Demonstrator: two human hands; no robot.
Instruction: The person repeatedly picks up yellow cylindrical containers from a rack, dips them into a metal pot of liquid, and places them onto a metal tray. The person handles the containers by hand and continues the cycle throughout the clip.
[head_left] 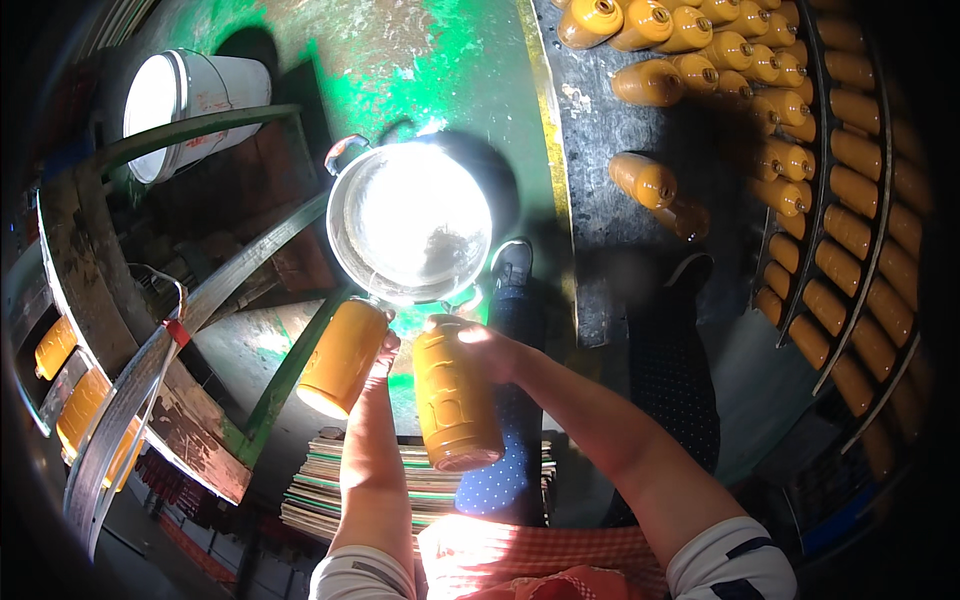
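Observation:
My left hand [387, 352] is closed on a glossy yellow bottle [341, 362], gripping its far end, with the wide base toward me. Beside it, a second yellow bottle [452, 405] with raised markings is in my right hand [482, 345], also held by the end near the pot. Both bottles are tilted, and their necks are hidden by my fingers. Just beyond them on the floor stands a round metal pot [350, 265] with side handles. Glare washes out much of its inside.
Many matching bottles stand on the dark floor [600, 240] at the right, near a rack [822, 190] stacked with more. One bottle [642, 180] stands apart. A white bucket [220, 95] lies at far left, behind a wooden frame [255, 255]. Thin stacked boards [325, 480] are near me.

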